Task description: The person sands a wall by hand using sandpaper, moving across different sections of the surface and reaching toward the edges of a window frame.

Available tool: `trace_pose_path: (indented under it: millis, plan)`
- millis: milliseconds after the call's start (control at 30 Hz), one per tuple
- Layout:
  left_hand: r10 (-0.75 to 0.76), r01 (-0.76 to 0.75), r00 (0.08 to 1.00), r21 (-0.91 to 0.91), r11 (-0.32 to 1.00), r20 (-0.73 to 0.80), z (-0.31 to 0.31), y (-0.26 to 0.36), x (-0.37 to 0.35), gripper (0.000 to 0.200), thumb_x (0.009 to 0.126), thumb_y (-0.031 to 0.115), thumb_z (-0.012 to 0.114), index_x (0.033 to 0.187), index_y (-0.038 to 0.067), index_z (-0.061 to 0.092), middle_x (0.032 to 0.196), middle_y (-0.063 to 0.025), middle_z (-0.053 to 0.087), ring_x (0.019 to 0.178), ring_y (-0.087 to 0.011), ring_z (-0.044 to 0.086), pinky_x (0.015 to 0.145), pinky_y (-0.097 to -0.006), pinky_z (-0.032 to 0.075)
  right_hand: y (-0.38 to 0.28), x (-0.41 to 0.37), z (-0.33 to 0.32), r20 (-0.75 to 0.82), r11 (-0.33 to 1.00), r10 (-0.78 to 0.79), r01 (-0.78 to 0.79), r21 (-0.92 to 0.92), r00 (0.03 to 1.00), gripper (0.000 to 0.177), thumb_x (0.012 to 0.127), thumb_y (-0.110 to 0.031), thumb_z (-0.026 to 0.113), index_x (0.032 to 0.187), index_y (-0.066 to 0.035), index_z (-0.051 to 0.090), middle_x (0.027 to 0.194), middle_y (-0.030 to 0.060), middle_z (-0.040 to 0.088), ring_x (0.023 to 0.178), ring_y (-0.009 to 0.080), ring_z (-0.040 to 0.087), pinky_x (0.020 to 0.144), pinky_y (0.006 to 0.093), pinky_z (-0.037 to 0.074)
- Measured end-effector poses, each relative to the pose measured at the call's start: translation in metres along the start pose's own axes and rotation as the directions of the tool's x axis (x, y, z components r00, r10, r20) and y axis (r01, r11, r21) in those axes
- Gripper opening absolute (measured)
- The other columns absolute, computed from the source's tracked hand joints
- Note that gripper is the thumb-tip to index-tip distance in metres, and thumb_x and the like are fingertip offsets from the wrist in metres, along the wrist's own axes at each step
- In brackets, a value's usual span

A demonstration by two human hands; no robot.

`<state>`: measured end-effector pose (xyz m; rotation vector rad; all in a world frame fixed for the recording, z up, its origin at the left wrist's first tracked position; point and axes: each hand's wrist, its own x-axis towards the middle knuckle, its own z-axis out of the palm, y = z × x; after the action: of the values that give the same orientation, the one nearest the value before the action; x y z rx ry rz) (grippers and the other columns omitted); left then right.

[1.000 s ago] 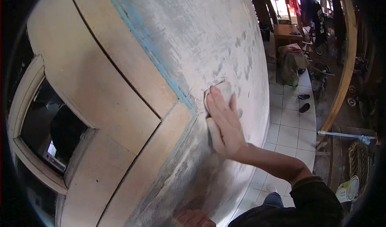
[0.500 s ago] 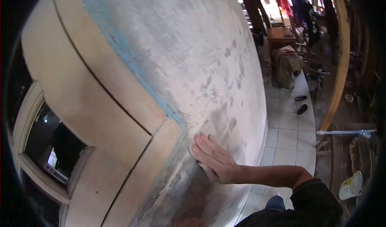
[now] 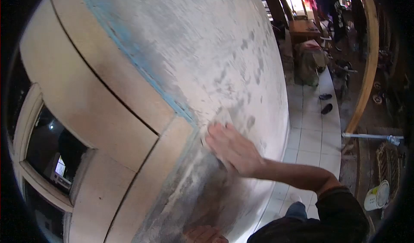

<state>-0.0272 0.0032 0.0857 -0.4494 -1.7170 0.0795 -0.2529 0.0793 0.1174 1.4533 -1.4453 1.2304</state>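
My right hand [image 3: 235, 150] lies with its fingers close together against the rough grey-and-white wall [image 3: 189, 45]. Beneath the fingers it presses a thin pale sheet of sandpaper [image 3: 223, 116], mostly covered by the palm and slightly blurred. This spot is just right of the corner where a blue painted strip [image 3: 129, 60] meets the cream border. At the bottom edge of the view, my left hand [image 3: 206, 234] rests on the darker part of the wall, partly cut off, its fingers stretched out and holding nothing that I can see.
A window [image 3: 56, 150] in a cream frame is on the left. Tiled floor [image 3: 308, 135] runs along the wall, with black sandals [image 3: 326, 108] on it. On the right are a wooden post [image 3: 368, 70], a white bucket [image 3: 376, 195] and a wooden table [image 3: 304, 26].
My right hand has slid upward on the wall with the sandpaper. More of my left hand now shows at the bottom. The view has shifted slightly.
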Motion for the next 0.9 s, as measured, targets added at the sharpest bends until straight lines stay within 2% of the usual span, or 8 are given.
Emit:
trace_pose_path:
  millis: [67,167,267,333,567,667,767,900]
  plan:
    - [-0.012,0.012,1.000,-0.002,1.000,0.015,-0.002,0.003,-0.002,0.030,0.094,0.014,0.048,0.066,0.007,0.054,0.064,-0.0079,0.062,0.053,-0.0193,0.055,0.050,-0.0351,0.046,0.008,0.018,-0.006,-0.037,0.996,0.082,-0.082,-0.026,0.996,0.046,0.097,-0.008,0.050,0.141,0.003,0.043,0.147,0.0228,0.042,0.137,0.0337,0.041,0.112,0.0477,0.034]
    - [-0.023,0.023,1.000,-0.010,1.000,0.017,-0.003,0.005,-0.004,0.030,0.094,0.014,0.048,0.065,0.007,0.054,0.064,-0.0077,0.062,0.053,-0.0193,0.054,0.050,-0.0350,0.046,-0.014,0.022,0.001,-0.121,0.987,0.161,-0.158,0.033,0.979,0.043,0.090,0.000,0.058,0.131,0.009,0.052,0.138,0.0263,0.051,0.131,0.0379,0.048,0.107,0.0481,0.041]
    - [-0.018,0.018,1.000,-0.004,1.000,0.004,-0.004,0.004,-0.006,0.031,0.094,0.014,0.048,0.065,0.007,0.054,0.063,-0.0076,0.061,0.053,-0.0192,0.054,0.049,-0.0349,0.046,-0.023,-0.010,0.007,-0.050,0.994,0.020,-0.015,0.105,0.999,0.045,0.091,0.001,0.056,0.135,0.010,0.048,0.141,0.0260,0.047,0.134,0.0365,0.045,0.109,0.0474,0.038]
    - [-0.014,0.014,1.000,0.011,1.000,-0.004,-0.005,0.005,-0.007,0.031,0.094,0.014,0.048,0.065,0.007,0.054,0.063,-0.0076,0.061,0.052,-0.0192,0.054,0.049,-0.0348,0.046,-0.008,-0.005,0.012,-0.087,1.000,-0.027,0.027,-0.002,0.996,0.048,0.094,-0.003,0.053,0.140,0.004,0.044,0.147,0.0226,0.042,0.137,0.0356,0.041,0.112,0.0486,0.034]
    - [-0.014,0.015,1.000,0.018,1.000,-0.017,-0.005,0.004,-0.007,0.031,0.094,0.014,0.048,0.064,0.007,0.054,0.062,-0.0073,0.061,0.052,-0.0191,0.054,0.049,-0.0346,0.046,-0.013,0.023,0.006,-0.148,0.981,0.184,-0.173,0.083,0.972,0.051,0.090,-0.003,0.060,0.139,0.003,0.046,0.145,0.0250,0.044,0.135,0.0357,0.044,0.110,0.0511,0.037]
    - [-0.004,0.005,1.000,0.026,1.000,-0.024,-0.006,0.003,-0.008,0.031,0.094,0.014,0.048,0.064,0.008,0.054,0.061,-0.0072,0.061,0.051,-0.0190,0.054,0.049,-0.0345,0.046,-0.018,-0.007,0.006,-0.084,0.997,0.053,-0.047,0.066,0.995,0.048,0.091,-0.002,0.057,0.137,0.006,0.047,0.142,0.0270,0.046,0.133,0.0373,0.047,0.108,0.0519,0.038]
    - [-0.007,0.007,1.000,0.021,1.000,-0.025,-0.003,0.003,-0.008,0.032,0.094,0.014,0.047,0.064,0.008,0.054,0.061,-0.0071,0.061,0.051,-0.0189,0.054,0.048,-0.0344,0.046,0.001,0.009,-0.005,-0.041,0.995,0.004,-0.008,-0.104,0.999,0.043,0.092,-0.002,0.056,0.133,0.008,0.051,0.138,0.0268,0.051,0.129,0.0371,0.051,0.106,0.0508,0.041]
    - [-0.003,0.004,1.000,0.016,1.000,-0.027,-0.005,0.003,-0.008,0.032,0.094,0.014,0.047,0.063,0.008,0.054,0.060,-0.0069,0.060,0.050,-0.0189,0.054,0.048,-0.0342,0.046,-0.007,0.028,-0.001,-0.187,0.992,0.122,-0.124,0.000,0.975,0.041,0.091,-0.002,0.058,0.130,0.009,0.053,0.135,0.0260,0.054,0.128,0.0360,0.053,0.104,0.0501,0.043]
